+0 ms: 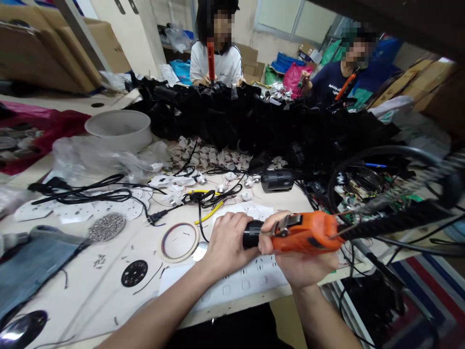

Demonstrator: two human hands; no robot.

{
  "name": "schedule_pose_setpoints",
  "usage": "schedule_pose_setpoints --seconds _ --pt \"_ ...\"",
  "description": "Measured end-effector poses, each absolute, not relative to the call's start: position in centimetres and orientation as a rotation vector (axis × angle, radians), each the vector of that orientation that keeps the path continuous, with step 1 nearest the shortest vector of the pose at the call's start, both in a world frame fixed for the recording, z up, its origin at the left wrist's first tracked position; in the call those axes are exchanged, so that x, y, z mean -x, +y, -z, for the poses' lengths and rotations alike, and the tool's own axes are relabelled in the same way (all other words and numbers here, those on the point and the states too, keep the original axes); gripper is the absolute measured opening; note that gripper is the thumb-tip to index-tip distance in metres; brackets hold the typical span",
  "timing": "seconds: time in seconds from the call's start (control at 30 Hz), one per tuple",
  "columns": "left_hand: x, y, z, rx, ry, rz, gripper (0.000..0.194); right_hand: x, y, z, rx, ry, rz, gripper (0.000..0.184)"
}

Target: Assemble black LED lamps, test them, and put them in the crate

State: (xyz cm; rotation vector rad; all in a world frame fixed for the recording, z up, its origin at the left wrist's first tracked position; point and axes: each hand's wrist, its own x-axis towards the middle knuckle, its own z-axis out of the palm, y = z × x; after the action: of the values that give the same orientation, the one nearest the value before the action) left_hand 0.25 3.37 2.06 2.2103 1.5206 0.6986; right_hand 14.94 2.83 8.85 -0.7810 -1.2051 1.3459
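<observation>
My right hand (303, 264) is wrapped round an orange electric screwdriver (305, 231) held sideways above the table's near edge, its thick black cable running off to the right. My left hand (227, 242) is closed over the tool's black nose (252, 234), and what the fingers pinch there is hidden. Below both hands lies a white plastic strip with square cut-outs (236, 286).
A long heap of black parts (254, 121) crosses the table, with small white parts (207, 157), black wires (90, 194), a tape ring (179, 241) and a white bowl (118, 127) nearer me. Two people sit opposite with orange screwdrivers. Cardboard boxes stand at the back left.
</observation>
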Motion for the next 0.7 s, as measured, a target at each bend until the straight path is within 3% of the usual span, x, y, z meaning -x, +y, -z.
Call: schedule_pose_setpoints --seconds 0.2,0.43,0.7 --pt "-0.3 3.5 -3.3 -2.106 1.536 -0.605 0.056 -14.9 4.8 -10.2 0.53 -1.143 -1.17 0.07" --pt "-0.2 4.0 -3.4 -2.123 1.539 -0.564 0.06 -13.2 7.2 -8.5 0.646 -1.034 -1.253 0.057" --pt "-0.2 3.9 -2.8 -2.104 1.514 -0.589 0.066 -11.8 7.5 -8.1 0.696 -0.947 -1.211 0.055"
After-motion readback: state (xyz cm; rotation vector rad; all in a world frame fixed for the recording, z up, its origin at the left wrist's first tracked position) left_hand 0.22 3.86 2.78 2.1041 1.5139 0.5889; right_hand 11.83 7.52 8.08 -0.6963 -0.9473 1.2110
